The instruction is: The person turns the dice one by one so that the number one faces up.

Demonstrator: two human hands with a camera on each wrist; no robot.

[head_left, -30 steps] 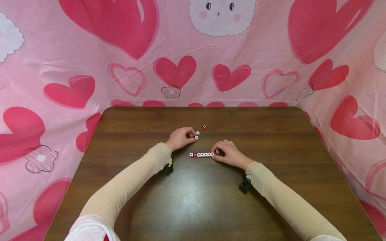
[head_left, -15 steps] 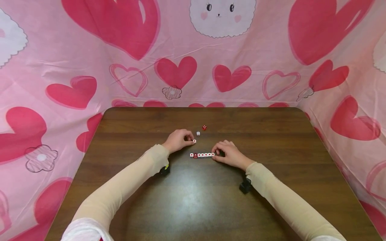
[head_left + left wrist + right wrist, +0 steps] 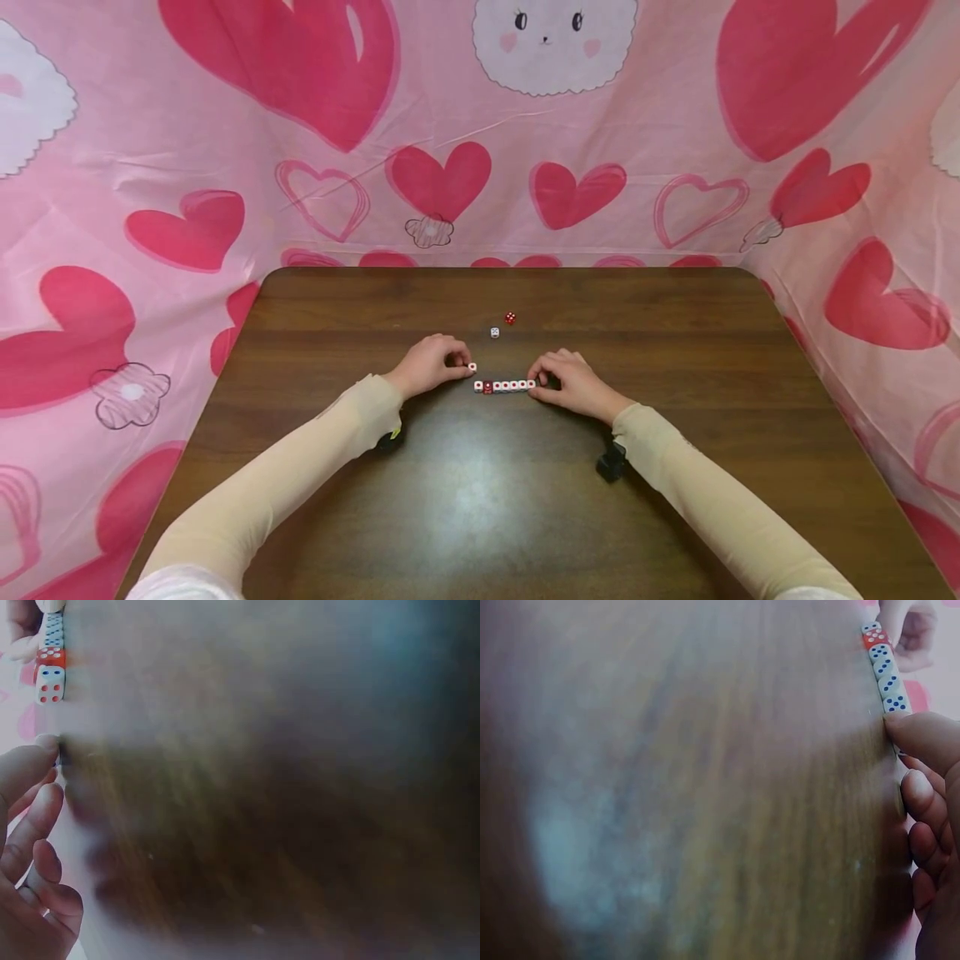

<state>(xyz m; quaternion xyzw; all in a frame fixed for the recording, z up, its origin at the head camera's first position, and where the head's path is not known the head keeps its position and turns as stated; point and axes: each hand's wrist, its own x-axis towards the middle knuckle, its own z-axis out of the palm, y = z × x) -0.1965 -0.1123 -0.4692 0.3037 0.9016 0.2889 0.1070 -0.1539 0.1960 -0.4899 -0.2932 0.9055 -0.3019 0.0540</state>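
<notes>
My left hand (image 3: 432, 365) pinches a single white die (image 3: 472, 367) with a red pip on top, just behind and left of the row's left end. The row of dice (image 3: 505, 386) runs left to right, with a red die (image 3: 488, 387) second from the left among white ones. My right hand (image 3: 572, 382) grips the white die at the row's right end between thumb and fingers. In the right wrist view the thumb (image 3: 928, 737) lies against that end die. The left wrist view shows the left thumb (image 3: 28, 769) a short gap from the row's end; the held die is mostly hidden there.
Behind the row lie a loose white die (image 3: 494, 332) and a loose red die (image 3: 511, 318). The brown wooden table (image 3: 480, 492) ends at a pink heart-patterned cloth (image 3: 510, 125) at the back and sides.
My left hand has carried the white die away from the loose dice, toward me and left, close to the row's left end. The right hand stays at the row's right end.
</notes>
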